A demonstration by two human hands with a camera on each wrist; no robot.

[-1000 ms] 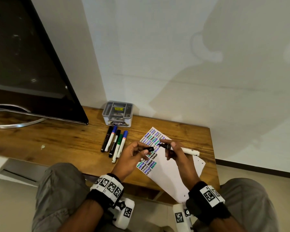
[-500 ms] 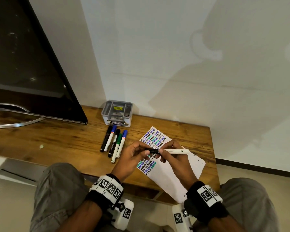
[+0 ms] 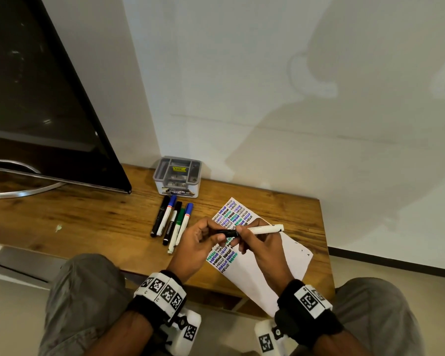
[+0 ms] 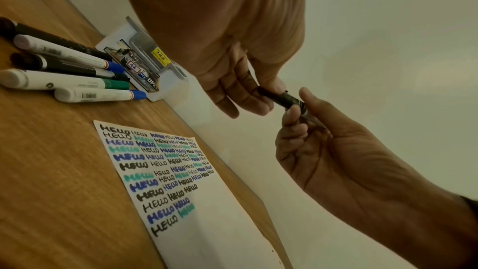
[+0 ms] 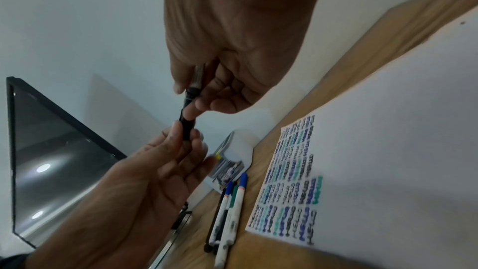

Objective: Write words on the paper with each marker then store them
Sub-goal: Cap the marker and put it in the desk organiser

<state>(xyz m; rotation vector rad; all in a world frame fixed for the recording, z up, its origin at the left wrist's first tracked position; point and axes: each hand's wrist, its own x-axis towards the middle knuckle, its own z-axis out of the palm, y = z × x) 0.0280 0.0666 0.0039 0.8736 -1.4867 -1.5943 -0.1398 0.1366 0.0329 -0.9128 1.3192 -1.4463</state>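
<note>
On the desk your paper is already crowded with HELLOs, five markers beside it and the storage box at the wall. Above the sheet, your right hand grips the white marker while your left hand pinches its black cap; you seem to be capping it. Press it home, then store it.

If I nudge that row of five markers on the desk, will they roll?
Probably. The markers have round barrels and lie flat on the smooth desk, so a sideways nudge could roll them. Packed side by side, they would likely bump and scatter.
</note>
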